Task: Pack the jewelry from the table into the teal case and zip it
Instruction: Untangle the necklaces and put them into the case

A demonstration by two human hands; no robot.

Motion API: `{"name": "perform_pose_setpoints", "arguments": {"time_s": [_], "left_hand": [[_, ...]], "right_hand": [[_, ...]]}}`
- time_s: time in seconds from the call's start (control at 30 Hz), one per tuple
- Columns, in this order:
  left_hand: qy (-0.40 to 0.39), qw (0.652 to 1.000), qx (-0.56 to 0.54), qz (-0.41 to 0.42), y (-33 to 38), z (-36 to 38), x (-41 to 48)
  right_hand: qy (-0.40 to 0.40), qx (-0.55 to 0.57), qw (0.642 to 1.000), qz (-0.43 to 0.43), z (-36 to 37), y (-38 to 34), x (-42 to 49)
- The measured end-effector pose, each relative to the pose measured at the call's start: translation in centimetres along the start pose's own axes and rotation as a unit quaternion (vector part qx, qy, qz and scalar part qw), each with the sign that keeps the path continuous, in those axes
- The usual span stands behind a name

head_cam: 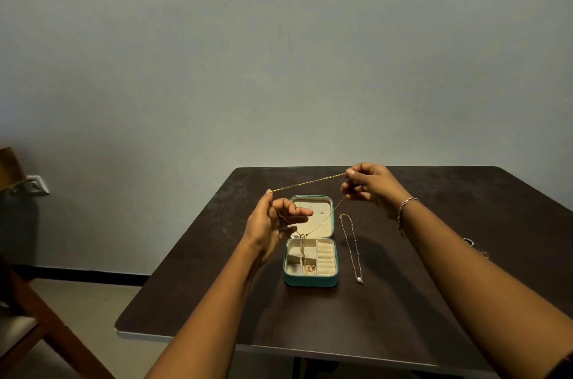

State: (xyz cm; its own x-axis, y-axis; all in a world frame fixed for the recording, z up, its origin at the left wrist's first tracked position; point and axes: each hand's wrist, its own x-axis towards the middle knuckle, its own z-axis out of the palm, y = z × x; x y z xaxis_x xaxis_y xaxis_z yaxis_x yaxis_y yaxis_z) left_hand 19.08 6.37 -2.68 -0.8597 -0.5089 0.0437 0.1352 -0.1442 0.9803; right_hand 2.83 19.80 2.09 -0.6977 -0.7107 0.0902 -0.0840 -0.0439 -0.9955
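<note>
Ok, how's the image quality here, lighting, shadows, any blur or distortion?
Head view: dim, flat light; soft shadows on the table by the teal case; gold chain between left hand and right hand bright above, faint lower down; wide angle stretches forearms.

teal case (310, 281), cream lining, gold chain (310, 181), dark brown table (434, 301).

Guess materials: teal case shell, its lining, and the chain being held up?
Teal case: the shell looks like faux leather or coated fabric, matte with a faint sheen on the front wall; which one is unclear. Lining: cream, soft and velvet-like, no glare. Chain, pinched between left hand and right hand: thin gold-toned metal, glinting along the taut span; plated or solid can't be told.
</note>
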Motion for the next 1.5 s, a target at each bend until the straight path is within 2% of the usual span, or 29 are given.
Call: {"name": "perform_pose_setpoints", "arguments": {"time_s": [0.4,0.8,1.13,1.5], "left_hand": [[-0.046,0.999,-0.001,0.026,1.2,0.8,-0.5],[-0.08,0.994,-0.048,0.052,2.1,1.4,-0.8],[-0.132,0.984,-0.104,0.065,2.7,2.0,-0.9],[-0.15,0.985,-0.06,0.066,3.0,2.1,-0.9]], "right_hand": [[-0.009,-0.001,0.998,-0.061,-0.1,-3.4,-0.6],[-0.021,-0.017,0.992,-0.121,0.0,-6.1,-1.4],[-0.022,-0.023,0.995,-0.094,0.4,-4.5,-1.5],[-0.074,-0.069,0.995,-0.01,1.9,0.6,-1.3]]}}
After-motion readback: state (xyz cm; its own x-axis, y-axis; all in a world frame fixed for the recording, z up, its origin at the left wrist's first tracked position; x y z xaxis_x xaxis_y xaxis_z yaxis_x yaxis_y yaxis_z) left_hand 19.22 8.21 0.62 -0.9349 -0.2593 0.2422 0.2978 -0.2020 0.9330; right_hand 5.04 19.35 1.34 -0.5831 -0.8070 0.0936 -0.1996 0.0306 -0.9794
